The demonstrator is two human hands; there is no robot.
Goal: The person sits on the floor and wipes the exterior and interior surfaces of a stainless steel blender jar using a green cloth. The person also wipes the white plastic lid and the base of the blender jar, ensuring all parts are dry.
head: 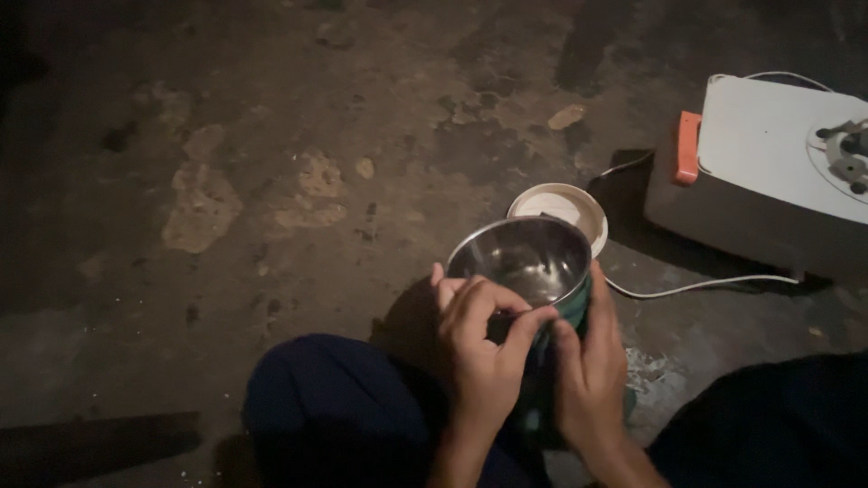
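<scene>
A: Location of the steel mixer jar (529,262)?

B: Above the person's lap, mouth open and tilted toward the camera. Left hand (479,348) grips its near side, fingers curled over the rim. Right hand (589,375) clasps its green base.

A: Surroundings?

B: White round lid (579,206) on the floor just behind; mixer base unit (768,172), white cord (696,287) to the right.
</scene>
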